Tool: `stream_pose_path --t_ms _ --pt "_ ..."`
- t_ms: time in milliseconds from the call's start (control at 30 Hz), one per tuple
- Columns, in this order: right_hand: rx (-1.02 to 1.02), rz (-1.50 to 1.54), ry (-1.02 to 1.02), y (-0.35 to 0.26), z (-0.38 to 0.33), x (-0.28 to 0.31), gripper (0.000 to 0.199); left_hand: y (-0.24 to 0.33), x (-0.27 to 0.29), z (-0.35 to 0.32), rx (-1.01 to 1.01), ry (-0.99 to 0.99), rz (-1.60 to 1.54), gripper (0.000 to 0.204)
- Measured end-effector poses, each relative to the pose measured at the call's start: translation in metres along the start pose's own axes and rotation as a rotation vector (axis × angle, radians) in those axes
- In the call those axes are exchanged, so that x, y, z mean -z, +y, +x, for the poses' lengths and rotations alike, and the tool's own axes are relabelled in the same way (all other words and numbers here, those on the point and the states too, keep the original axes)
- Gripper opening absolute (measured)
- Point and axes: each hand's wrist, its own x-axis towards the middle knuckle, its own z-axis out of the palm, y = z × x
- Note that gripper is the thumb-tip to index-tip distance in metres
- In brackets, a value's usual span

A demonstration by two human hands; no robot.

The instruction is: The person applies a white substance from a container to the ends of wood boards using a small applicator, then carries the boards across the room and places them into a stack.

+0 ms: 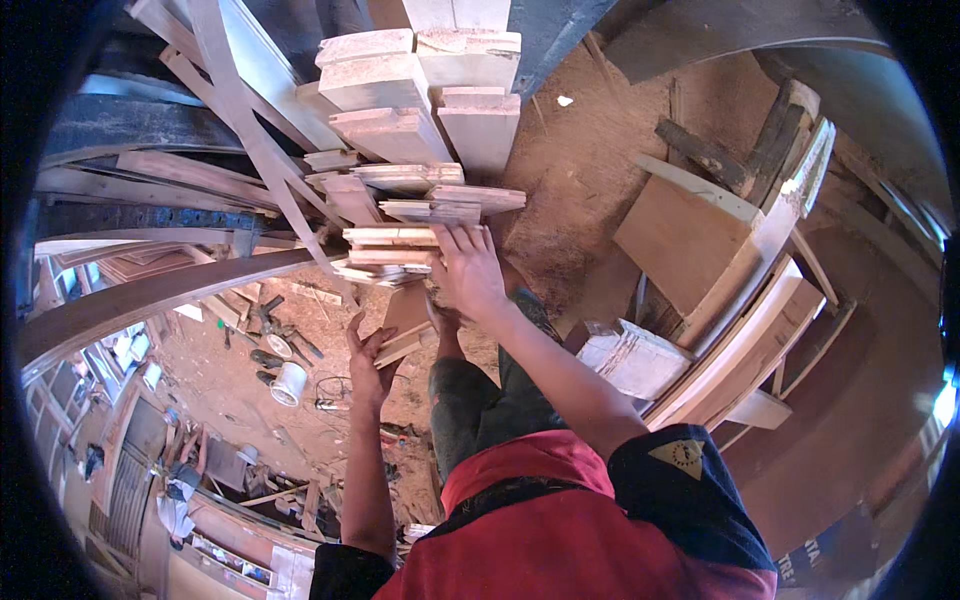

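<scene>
A stack of pale wooden boards (390,240) lies in front of me, its cut ends toward me. My right hand (467,272) is closed over the right side of these boards, fingers on the top and thumb lower down. Below the stack, a short brown wooden board (404,338) slants between my arms. My left hand (370,362) has its fingers and thumb around the left end of that board. Part of each board's grip is hidden by my fingers.
Taller stacks of planks (375,85) rise ahead. Long strips (240,130) lean across the left. Boards and a panel (690,240) lean at the right. A white bucket (289,384) stands on the dusty floor (570,190). Another person (178,505) is at lower left.
</scene>
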Motion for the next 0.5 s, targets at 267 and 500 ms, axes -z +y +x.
stream_pose_path --t_ms 267,500 --pt "0.005 -0.001 -0.025 -0.02 -0.04 -0.003 0.051 0.068 -0.002 0.002 -0.455 0.082 1.014 0.047" --pt "0.018 -0.004 -0.07 -0.021 -0.042 0.0 0.05 0.088 -0.001 0.034 -0.494 -0.099 1.166 0.051"
